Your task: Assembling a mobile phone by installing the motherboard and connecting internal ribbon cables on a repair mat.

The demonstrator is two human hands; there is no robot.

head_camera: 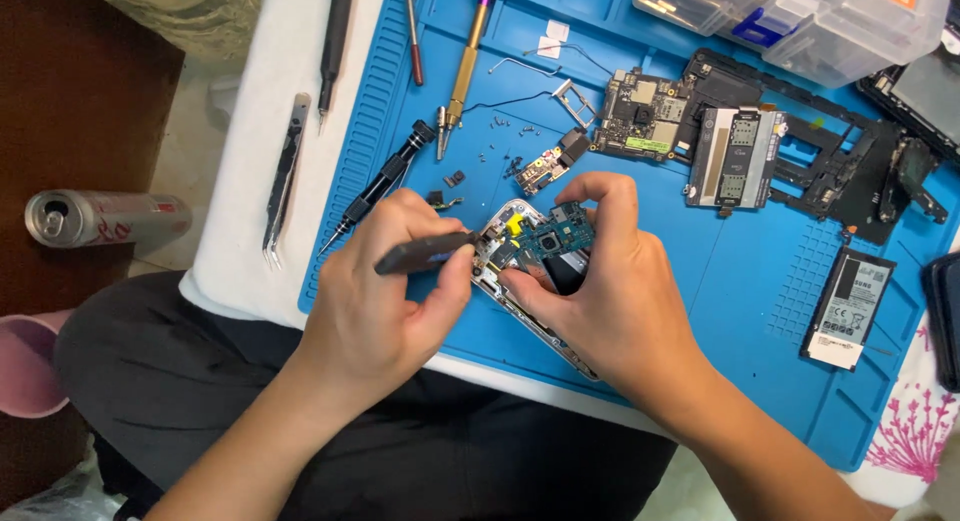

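Note:
My left hand [385, 291] grips a dark flat pry tool [425, 251], its tip touching the top edge of an opened phone frame [520, 316] lying on the blue work mat [750, 281]. My right hand [610, 301] holds the phone frame from the right, thumb and fingers pinching a small blue-green circuit board [553, 236] that sits tilted at the phone's upper end. The lower part of the phone is hidden under my right palm.
On the mat lie a black screwdriver [385, 181], a brass-handled driver [465, 56], loose screws [505, 126], another circuit board [640, 116], a black phone midframe [830, 166] and a battery [850, 306]. Tweezers [283, 176] rest on the white cloth. A drink can [105, 218] lies left.

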